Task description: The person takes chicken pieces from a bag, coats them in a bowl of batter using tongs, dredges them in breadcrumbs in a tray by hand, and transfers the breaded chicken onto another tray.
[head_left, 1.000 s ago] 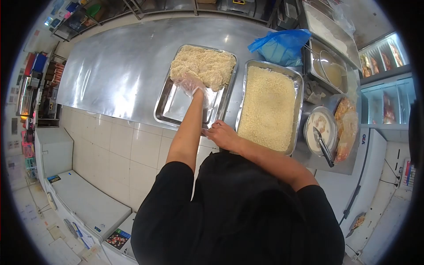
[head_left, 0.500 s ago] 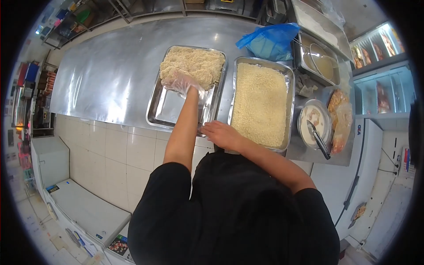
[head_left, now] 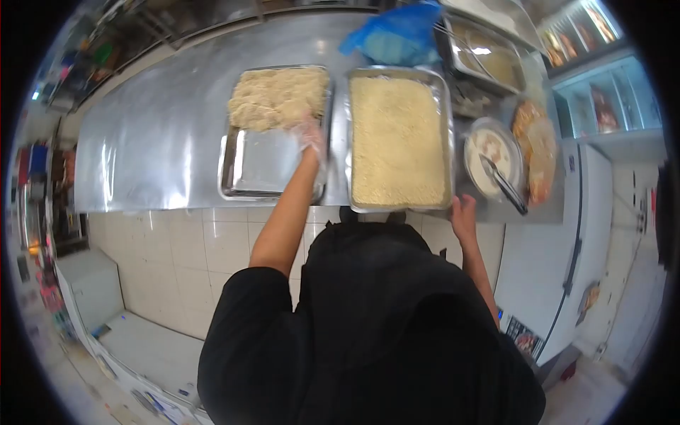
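My left hand (head_left: 306, 134), in a clear plastic glove, reaches to the near right edge of the breaded pieces (head_left: 278, 98). These pale, crumb-coated pieces lie in the far half of the left metal tray (head_left: 225, 173). The gloved fingers are smeared by motion, so whether they grip anything is unclear. My bare right hand (head_left: 464, 212) is by the near right corner of the right metal tray (head_left: 451, 156), its fingers apart and nothing seen in them. Pale yellow breadcrumbs (head_left: 400, 142) fill that tray in a level layer.
Right of the crumb tray stands a bowl of white batter (head_left: 489, 166) with tongs (head_left: 506, 188) in it. Beside it lies a plastic bag of orange-brown food (head_left: 537, 156). A blue bag (head_left: 397, 35) and a metal pan of liquid (head_left: 489, 57) stand farther back.
My right hand has left the left tray's near right corner and moved right to the crumb tray's corner. My left hand has shifted to the right side of the breaded pieces. The camera view has shifted.
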`<state>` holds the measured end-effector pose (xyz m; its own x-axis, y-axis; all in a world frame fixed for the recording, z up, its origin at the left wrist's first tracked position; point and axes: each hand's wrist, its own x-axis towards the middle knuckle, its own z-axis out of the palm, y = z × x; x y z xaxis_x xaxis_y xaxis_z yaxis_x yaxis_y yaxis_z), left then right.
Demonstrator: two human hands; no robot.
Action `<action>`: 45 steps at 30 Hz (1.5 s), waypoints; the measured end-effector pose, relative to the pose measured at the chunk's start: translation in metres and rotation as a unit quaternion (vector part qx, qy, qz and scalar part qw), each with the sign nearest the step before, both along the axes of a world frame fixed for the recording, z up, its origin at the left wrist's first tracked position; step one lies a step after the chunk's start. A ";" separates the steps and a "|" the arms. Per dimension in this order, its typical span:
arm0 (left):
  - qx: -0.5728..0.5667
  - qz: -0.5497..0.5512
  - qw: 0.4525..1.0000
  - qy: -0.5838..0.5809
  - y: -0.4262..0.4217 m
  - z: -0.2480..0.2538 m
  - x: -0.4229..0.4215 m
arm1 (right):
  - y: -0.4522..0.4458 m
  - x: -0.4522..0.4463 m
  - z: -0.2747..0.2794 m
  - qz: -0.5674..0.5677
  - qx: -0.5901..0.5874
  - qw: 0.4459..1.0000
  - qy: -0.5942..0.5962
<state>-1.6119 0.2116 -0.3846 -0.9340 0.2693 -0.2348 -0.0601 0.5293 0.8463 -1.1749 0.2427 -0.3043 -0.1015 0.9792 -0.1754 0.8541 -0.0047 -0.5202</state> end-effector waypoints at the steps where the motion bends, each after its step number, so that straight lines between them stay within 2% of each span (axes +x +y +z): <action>1: 0.035 0.018 0.998 -0.038 -0.009 0.036 0.019 | 0.004 0.005 -0.003 -0.043 -0.111 0.991 0.063; 3: 0.084 0.019 0.994 -0.065 -0.017 0.094 0.050 | 0.009 -0.015 0.056 -0.021 -0.051 0.998 0.011; 4: 0.091 -0.012 0.994 -0.057 -0.018 0.108 0.063 | 0.033 0.011 0.043 0.030 0.095 0.993 -0.059; 5: 0.069 -0.086 0.994 -0.015 -0.018 0.103 0.071 | 0.056 0.039 0.031 0.083 0.236 0.960 -0.129; 6: 0.053 -0.156 0.986 0.031 -0.018 0.097 0.078 | 0.072 0.046 0.053 0.077 0.249 0.948 -0.182; 7: 0.020 -0.281 0.951 0.123 -0.017 0.094 0.086 | 0.088 0.052 0.078 0.072 0.262 0.933 -0.234; 8: -0.024 -0.375 0.918 0.129 -0.015 0.102 0.099 | 0.107 0.072 0.071 0.097 0.232 0.932 -0.262; 9: -0.021 -0.385 0.914 0.129 -0.017 0.104 0.110 | 0.124 0.092 0.064 0.121 0.201 0.928 -0.290; 10: -0.117 -0.474 0.864 0.121 -0.020 0.103 0.121 | 0.136 0.098 0.063 0.110 0.200 0.928 -0.293; 11: -0.212 -0.553 0.798 0.114 -0.020 0.101 0.131 | 0.146 0.103 0.063 0.166 0.121 0.918 -0.339; 12: -0.168 -0.548 0.812 0.111 -0.018 0.091 0.137 | 0.152 0.109 0.064 0.219 0.040 0.898 -0.380; 15: -0.125 -0.561 0.816 0.051 0.016 0.079 0.136 | 0.157 0.103 0.073 0.231 -0.029 0.900 -0.369; 16: -0.054 -0.534 0.838 0.097 0.030 0.052 0.134 | 0.150 0.096 0.087 0.225 -0.034 0.901 -0.370; 17: -0.053 -0.540 0.835 0.096 0.045 0.046 0.130 | 0.144 0.087 0.109 0.219 -0.050 0.908 -0.353; 19: -0.003 -0.528 0.828 0.188 0.076 0.041 0.124 | 0.142 0.087 0.125 0.211 -0.064 0.915 -0.338; 21: -0.002 -0.544 0.816 0.194 0.100 0.035 0.116 | 0.142 0.093 0.129 0.216 0.000 0.910 -0.353; 23: -0.005 -0.557 0.806 0.199 0.103 0.045 0.118 | 0.132 0.085 0.148 0.223 -0.017 0.902 -0.369; 25: -0.019 -0.534 0.828 0.171 0.109 0.076 0.117 | 0.123 0.071 0.162 0.228 -0.029 0.896 -0.381; 27: -0.037 -0.535 0.823 0.187 0.109 0.059 0.118 | 0.108 0.064 0.166 0.264 -0.011 0.884 -0.385; 29: -0.046 -0.547 0.831 0.091 0.105 0.058 0.124 | 0.102 0.066 0.146 0.271 0.029 0.886 -0.375; 30: -0.044 -0.548 0.830 0.095 0.105 0.061 0.125 | 0.103 0.068 0.136 0.274 0.068 0.888 -0.362; 33: -0.030 -0.503 0.849 0.159 0.098 0.059 0.130 | 0.093 0.059 0.132 0.261 0.077 0.906 -0.323; 36: -0.054 -0.496 0.847 0.184 0.097 0.043 0.128 | 0.097 0.061 0.106 0.257 0.044 0.904 -0.338; 38: -0.067 -0.363 0.928 -0.050 0.095 0.053 0.132 | 0.103 0.060 0.121 0.244 0.018 0.913 -0.326; 39: -0.066 -0.362 0.928 -0.051 0.096 0.055 0.133 | 0.108 0.059 0.133 0.233 -0.009 0.921 -0.314; 41: 0.008 -0.295 0.944 -0.151 0.096 0.055 0.132 | 0.124 0.060 0.167 0.250 -0.026 0.908 -0.334; 42: 0.008 -0.294 0.944 -0.151 0.095 0.067 0.134 | 0.134 0.061 0.186 0.267 -0.041 0.896 -0.353; 43: -0.076 -0.344 0.935 -0.031 0.093 0.087 0.136 | 0.143 0.061 0.204 0.276 -0.048 0.893 -0.352; 44: -0.158 -0.386 0.904 0.089 0.091 0.099 0.137 | 0.152 0.061 0.221 0.284 -0.055 0.890 -0.351; 45: -0.156 -0.385 0.905 0.089 0.093 0.098 0.137 | 0.160 0.059 0.234 0.285 -0.053 0.890 -0.352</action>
